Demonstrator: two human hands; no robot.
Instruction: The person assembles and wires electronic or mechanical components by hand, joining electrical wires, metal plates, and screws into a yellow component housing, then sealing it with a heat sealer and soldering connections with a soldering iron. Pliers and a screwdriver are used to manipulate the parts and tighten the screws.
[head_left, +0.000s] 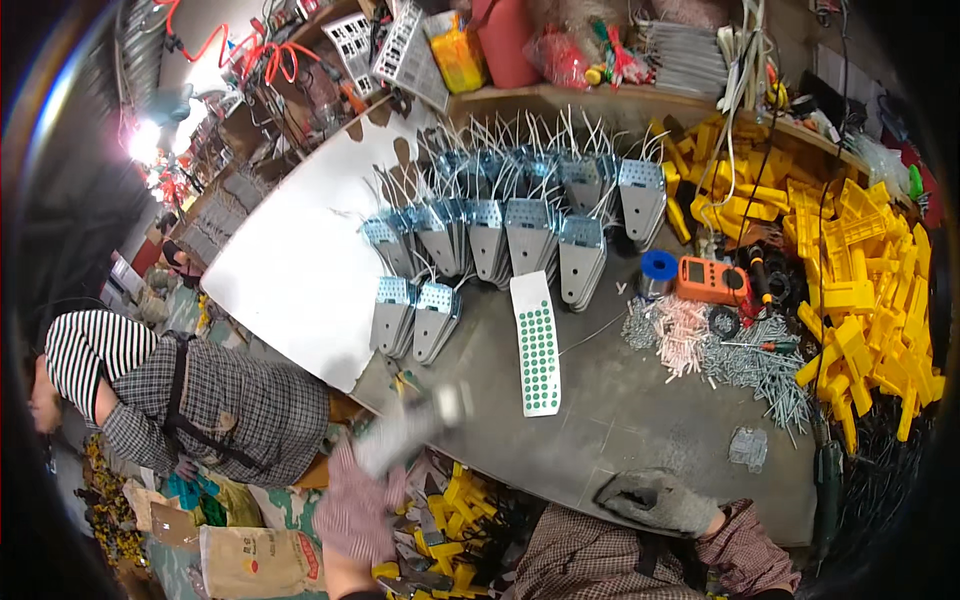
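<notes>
My left hand (405,432), in a pale glove, is smeared by motion at the table's near left edge; its fingers and anything in them cannot be made out. My right hand (665,503), in a grey glove, rests at the near edge with fingers loosely curled, a gap between them and nothing visible inside. Between and beyond the hands lies a white sheet of green round stickers (538,350). Behind it stand stacks of grey tapered plates (583,265) with bluish perforated tops and white wires. Two smaller stacks (435,320) sit nearest my left hand.
On the right are a blue solder spool (658,268), an orange multimeter (712,280), pinkish small tubes (680,335), loose screws (765,370) and heaped yellow plastic parts (870,320). A clear plastic piece (748,448) lies nearer. Another person (220,400) sits left, beyond the white board (300,260).
</notes>
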